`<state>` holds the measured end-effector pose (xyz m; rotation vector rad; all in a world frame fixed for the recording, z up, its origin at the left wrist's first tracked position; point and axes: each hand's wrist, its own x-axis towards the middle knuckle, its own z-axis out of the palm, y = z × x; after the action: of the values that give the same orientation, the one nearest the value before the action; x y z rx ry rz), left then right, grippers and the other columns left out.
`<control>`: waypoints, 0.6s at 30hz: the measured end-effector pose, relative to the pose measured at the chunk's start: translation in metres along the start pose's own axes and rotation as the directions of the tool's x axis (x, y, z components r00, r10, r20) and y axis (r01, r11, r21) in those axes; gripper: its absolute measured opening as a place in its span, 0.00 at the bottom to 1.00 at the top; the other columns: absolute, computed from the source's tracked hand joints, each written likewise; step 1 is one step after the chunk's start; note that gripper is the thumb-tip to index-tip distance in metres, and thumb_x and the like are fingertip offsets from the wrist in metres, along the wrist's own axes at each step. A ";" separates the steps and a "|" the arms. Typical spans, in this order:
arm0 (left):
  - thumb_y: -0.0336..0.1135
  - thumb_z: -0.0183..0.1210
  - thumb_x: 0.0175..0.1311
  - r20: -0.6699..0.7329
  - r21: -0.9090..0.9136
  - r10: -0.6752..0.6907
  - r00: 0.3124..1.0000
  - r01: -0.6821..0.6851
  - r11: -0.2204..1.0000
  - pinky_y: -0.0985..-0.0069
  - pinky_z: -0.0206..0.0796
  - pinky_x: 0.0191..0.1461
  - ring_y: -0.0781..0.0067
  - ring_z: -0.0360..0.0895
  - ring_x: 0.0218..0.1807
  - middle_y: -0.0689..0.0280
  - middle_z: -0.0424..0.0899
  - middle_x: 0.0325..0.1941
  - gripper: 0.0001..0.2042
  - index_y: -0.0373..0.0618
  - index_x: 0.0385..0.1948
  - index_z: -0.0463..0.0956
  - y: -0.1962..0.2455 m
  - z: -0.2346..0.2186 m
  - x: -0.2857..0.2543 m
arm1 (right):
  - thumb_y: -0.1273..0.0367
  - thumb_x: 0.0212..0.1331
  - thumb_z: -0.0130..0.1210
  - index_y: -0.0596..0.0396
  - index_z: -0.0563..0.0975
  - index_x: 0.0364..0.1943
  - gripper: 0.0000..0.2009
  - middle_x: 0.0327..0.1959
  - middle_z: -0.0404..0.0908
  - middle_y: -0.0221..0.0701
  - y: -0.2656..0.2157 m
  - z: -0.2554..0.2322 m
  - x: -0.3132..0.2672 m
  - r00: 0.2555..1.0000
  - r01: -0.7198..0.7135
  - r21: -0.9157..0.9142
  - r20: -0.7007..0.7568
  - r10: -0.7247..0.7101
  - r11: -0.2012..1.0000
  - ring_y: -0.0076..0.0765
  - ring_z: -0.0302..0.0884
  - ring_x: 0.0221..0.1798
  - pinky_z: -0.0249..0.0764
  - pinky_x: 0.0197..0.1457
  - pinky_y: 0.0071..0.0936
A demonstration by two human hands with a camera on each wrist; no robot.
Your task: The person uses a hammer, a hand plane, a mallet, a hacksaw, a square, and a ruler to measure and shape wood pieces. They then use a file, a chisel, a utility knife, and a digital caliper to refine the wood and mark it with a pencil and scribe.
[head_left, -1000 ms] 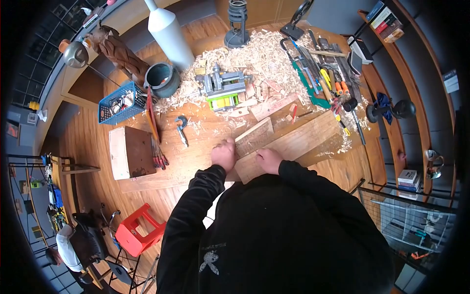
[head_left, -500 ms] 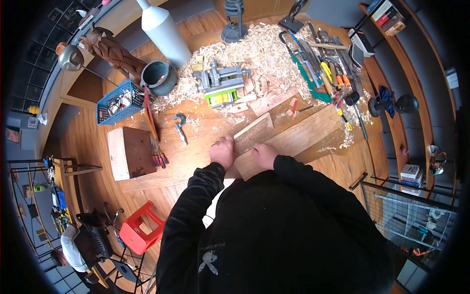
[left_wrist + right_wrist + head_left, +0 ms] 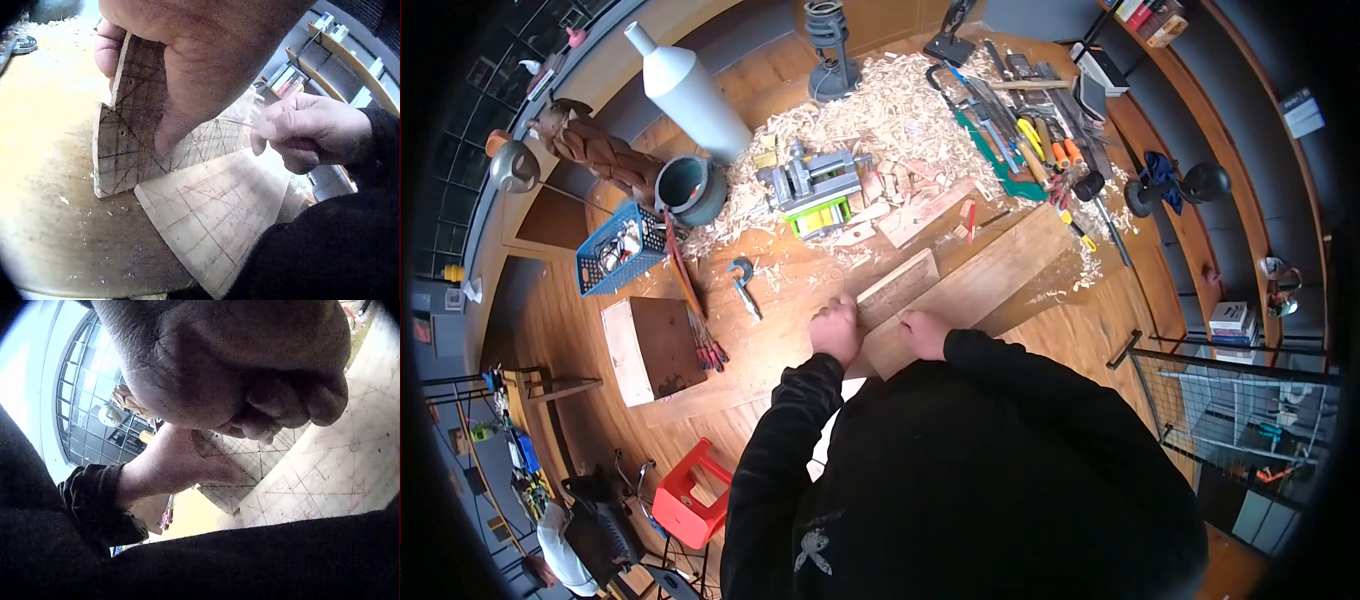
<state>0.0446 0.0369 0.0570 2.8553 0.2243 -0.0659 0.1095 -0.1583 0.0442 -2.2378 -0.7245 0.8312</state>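
My left hand (image 3: 835,332) grips the near end of a small wooden board (image 3: 900,284); in the left wrist view its thumb lies across the pencil-gridded face and fingers wrap the far edge. Beside it a longer, paler board (image 3: 1010,270) lies at a slant, also ruled with crossing lines. My right hand (image 3: 926,335) hovers over where the boards meet, fingers curled. From its fingertips a thin rod (image 3: 234,120) reaches toward the small board's face in the left wrist view; its kind is hidden by the hand.
Wood shavings (image 3: 880,120) heap across the far table around a vise (image 3: 820,180). Saws and chisels lie on a green cloth (image 3: 1022,187) at the right. A clamp (image 3: 743,285), wooden box (image 3: 655,350) and blue basket (image 3: 622,250) stand left. A red stool (image 3: 693,495) stands on the floor.
The head view has turned, so the table and its things sit further left in the frame. Both hands stay at the boards, the left still gripping the small one.
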 end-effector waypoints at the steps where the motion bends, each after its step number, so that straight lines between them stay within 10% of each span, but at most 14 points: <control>1: 0.33 0.63 0.46 0.014 0.006 -0.007 1.000 0.007 1.000 0.60 0.75 0.36 0.51 0.81 0.32 0.53 0.79 0.32 0.15 0.41 0.34 0.68 0.000 -0.001 -0.001 | 0.64 0.62 0.49 0.60 0.76 0.33 0.12 0.33 0.79 0.51 0.001 0.003 0.002 1.000 0.007 -0.018 0.007 -0.007 1.000 0.60 0.77 0.39 0.72 0.44 0.50; 18: 0.30 0.62 0.45 0.039 0.034 -0.037 0.999 0.036 0.999 0.62 0.76 0.35 0.53 0.82 0.33 0.53 0.79 0.32 0.15 0.40 0.36 0.69 0.006 -0.005 -0.002 | 0.63 0.63 0.47 0.61 0.76 0.34 0.13 0.33 0.80 0.51 -0.018 -0.008 -0.012 0.994 -0.070 -0.010 0.087 0.071 0.998 0.60 0.78 0.40 0.73 0.46 0.51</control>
<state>0.0434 0.0323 0.0633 2.8804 0.2698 -0.1351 0.1029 -0.1579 0.0662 -2.2555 -0.6929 0.9673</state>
